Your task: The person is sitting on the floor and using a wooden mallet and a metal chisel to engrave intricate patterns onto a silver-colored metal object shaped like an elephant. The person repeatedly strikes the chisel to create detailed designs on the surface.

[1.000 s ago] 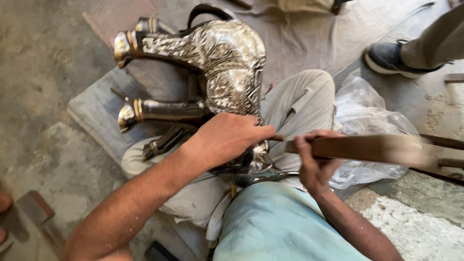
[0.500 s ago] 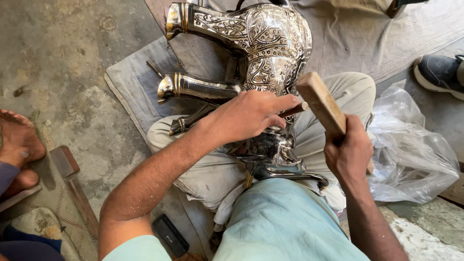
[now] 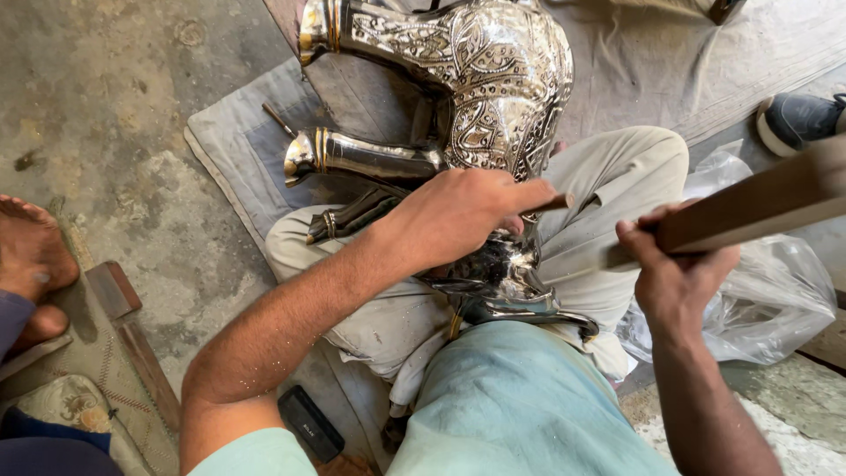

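Observation:
A large engraved silver metal animal figure (image 3: 493, 70) lies across my lap, its legs (image 3: 370, 159) pointing left. My left hand (image 3: 458, 216) is closed around a thin dark punch (image 3: 557, 203), held against the figure's lower polished part (image 3: 502, 273). My right hand (image 3: 674, 273) grips a long wooden bat (image 3: 767, 198) that stretches off to the right, just right of the punch. Where the punch tip meets the metal is hidden by my left hand.
A grey cloth mat (image 3: 238, 141) lies under the figure on the concrete floor. A clear plastic bag (image 3: 775, 282) sits at my right. Another person's bare foot (image 3: 31, 256) is at the left, a shoe (image 3: 793, 119) at upper right. A small black case (image 3: 308, 423) lies near my left elbow.
The wooden bat rose upright half a second ago and has now come back down to the right. My left hand has stayed on the punch against the figure.

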